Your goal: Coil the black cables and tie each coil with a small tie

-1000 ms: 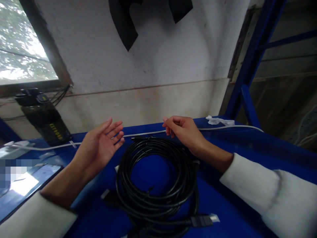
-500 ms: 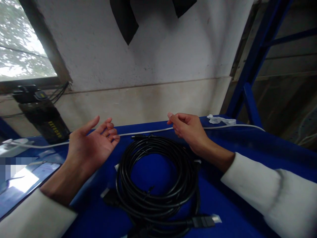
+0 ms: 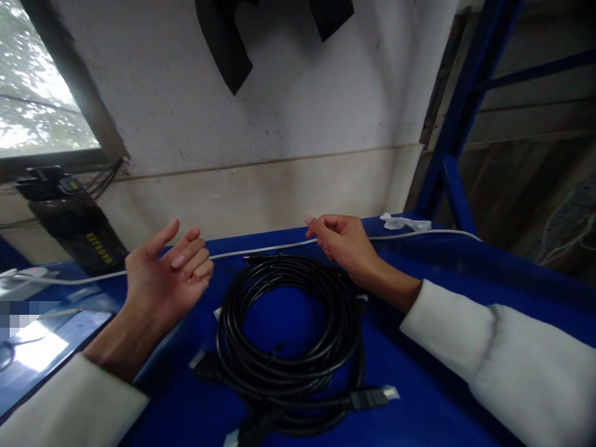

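Note:
Coiled black cables (image 3: 292, 366) lie on the blue table (image 3: 414, 372), their plugs sticking out; one connector (image 3: 370, 398) points right with a clear cap on its tip. My left hand (image 3: 167, 273) is raised left of the coil, palm up, thumb apart and fingers partly curled, holding nothing. Over the coil's upper right edge is my right hand (image 3: 342, 242), its thumb against the bent index finger. Whether something small is pinched there cannot be made out. A white cord (image 3: 261, 249) runs behind both hands.
A dark bottle (image 3: 79, 223) stands at the back left, near a white power strip (image 3: 28, 279) and a phone-like glossy screen (image 3: 51, 347). Crumpled clear plastic (image 3: 405, 223) lies at the back right, beside a blue metal frame (image 3: 459, 143). A wall is behind.
The view has shifted, so most things sit slightly further left. The fingers of my left hand have curled in a little more. My right hand keeps its closed pose.

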The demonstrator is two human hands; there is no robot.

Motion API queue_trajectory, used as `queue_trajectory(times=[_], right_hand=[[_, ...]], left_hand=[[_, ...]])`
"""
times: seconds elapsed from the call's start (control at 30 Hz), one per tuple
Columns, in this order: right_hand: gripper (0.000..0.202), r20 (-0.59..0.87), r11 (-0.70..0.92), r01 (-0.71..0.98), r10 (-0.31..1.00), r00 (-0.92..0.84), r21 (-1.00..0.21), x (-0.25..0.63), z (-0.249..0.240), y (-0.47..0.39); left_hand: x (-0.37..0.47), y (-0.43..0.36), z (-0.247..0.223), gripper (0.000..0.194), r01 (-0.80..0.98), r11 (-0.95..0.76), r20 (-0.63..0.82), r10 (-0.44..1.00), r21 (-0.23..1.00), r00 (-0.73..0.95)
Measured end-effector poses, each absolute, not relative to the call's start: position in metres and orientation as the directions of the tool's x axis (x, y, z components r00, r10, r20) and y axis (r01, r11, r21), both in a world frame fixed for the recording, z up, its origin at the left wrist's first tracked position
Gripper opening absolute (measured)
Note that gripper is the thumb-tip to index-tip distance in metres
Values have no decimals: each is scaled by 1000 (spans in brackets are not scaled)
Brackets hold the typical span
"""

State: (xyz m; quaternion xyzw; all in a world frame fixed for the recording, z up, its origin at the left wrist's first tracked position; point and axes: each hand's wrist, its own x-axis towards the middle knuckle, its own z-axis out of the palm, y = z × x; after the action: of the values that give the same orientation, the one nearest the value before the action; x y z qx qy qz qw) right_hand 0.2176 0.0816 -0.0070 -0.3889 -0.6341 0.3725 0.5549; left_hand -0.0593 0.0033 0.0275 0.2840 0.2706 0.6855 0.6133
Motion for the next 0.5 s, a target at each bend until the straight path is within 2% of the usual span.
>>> queue_trajectory(times=[0.5], right_hand=[[48, 449, 465, 162, 884, -127, -870, 215, -11, 83]], left_hand=[[-55, 2, 33, 30, -669, -81, 39, 996, 739, -77]])
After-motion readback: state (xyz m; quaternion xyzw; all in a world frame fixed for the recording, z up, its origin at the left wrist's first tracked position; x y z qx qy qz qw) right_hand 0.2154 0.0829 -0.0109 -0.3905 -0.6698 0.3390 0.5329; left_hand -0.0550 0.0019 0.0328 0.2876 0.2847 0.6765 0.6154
